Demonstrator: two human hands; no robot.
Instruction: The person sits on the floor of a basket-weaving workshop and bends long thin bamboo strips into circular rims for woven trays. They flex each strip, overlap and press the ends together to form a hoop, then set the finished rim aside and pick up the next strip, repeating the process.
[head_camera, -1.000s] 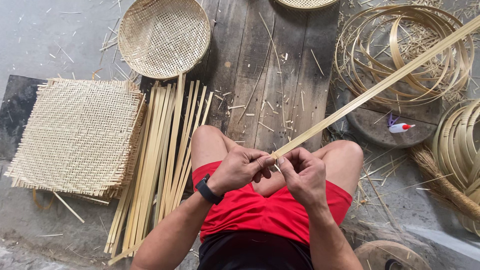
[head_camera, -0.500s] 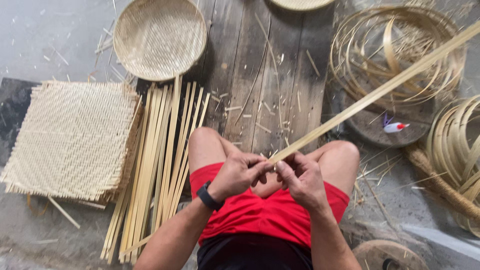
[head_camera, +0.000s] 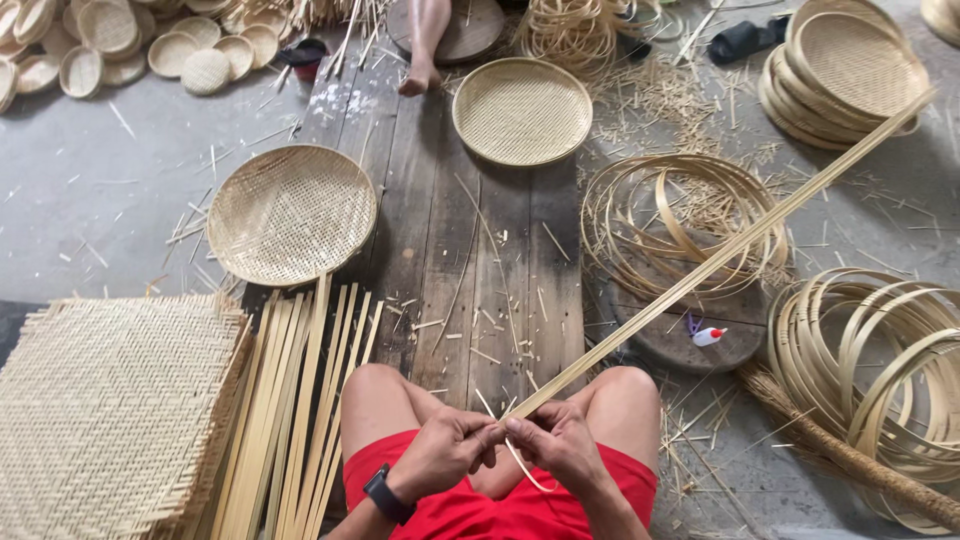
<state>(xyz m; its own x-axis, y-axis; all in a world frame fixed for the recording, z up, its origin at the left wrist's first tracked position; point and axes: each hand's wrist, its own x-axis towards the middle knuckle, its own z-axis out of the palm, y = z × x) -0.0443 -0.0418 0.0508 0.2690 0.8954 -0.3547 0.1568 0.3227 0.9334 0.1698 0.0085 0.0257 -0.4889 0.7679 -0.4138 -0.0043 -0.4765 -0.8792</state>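
A long flat bamboo strip (head_camera: 720, 255) runs from between my hands up to the far right. My left hand (head_camera: 447, 452), with a black watch on the wrist, and my right hand (head_camera: 556, 447) both pinch its near end above my lap in red shorts. A thin sliver curls down from the strip's end between my hands. My bare knees frame the hands on a dark wooden plank floor (head_camera: 480, 260).
A woven square mat (head_camera: 105, 405) and a bundle of bamboo slats (head_camera: 290, 410) lie at my left. Round woven trays (head_camera: 292, 213) (head_camera: 521, 110) sit ahead. Coiled bamboo hoops (head_camera: 680, 225) (head_camera: 880, 370) lie right. Another person's bare leg (head_camera: 425, 45) rests at the top. Stacked baskets (head_camera: 850, 70) stand far right.
The view has tilted up, showing more of the floor ahead. My hands stay on the strip's end, and a thin sliver now curls down between them.
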